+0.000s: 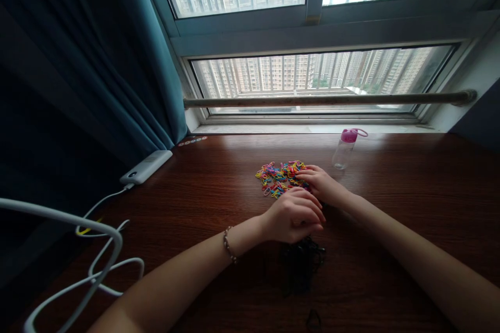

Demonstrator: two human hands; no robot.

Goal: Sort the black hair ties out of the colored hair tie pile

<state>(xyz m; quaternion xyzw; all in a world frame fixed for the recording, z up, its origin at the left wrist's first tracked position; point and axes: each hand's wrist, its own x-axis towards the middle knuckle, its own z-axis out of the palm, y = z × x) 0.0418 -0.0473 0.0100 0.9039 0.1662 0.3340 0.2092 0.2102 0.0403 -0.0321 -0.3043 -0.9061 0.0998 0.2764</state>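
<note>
A loose pile of small colourful bands (278,177) lies on the dark wooden table. My right hand (321,184) rests at the pile's right side, its fingers stretched out over the bands. Nearer to me, my left hand (294,215) is above a heap of black bands (301,260), with its fingers bent and the thumb close to the fingertips. Whatever it may hold between them is too small to make out. A single black band (313,318) lies close to me.
Behind my right hand stands a clear bottle with a pink lid (349,136). At the left are a white power strip (147,167), looping white cables (117,250) and a blue curtain (156,73). A metal rail (328,100) crosses the window.
</note>
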